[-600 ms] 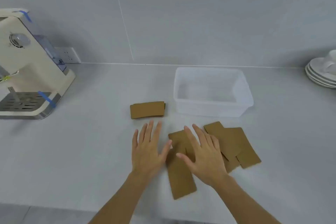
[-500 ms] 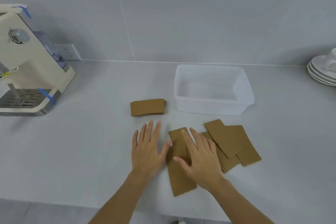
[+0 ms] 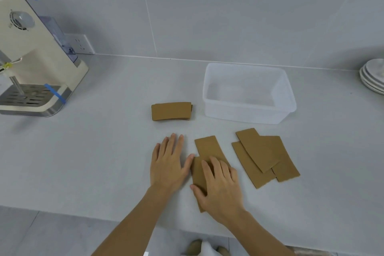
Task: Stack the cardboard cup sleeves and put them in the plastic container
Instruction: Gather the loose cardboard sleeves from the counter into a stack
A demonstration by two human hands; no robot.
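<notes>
The gathering step is in hand. The right hand (image 3: 220,187) lies flat, fingers spread, on two overlapping cup sleeves (image 3: 206,148) near the desk's front edge; the left hand (image 3: 168,162) rests open beside them, its thumb at their edge. Three more sleeves (image 3: 264,156) lie fanned toward the right, a small stack (image 3: 171,111) beside the empty plastic container (image 3: 248,117). Next, the sleeves likely need squaring together.
</notes>
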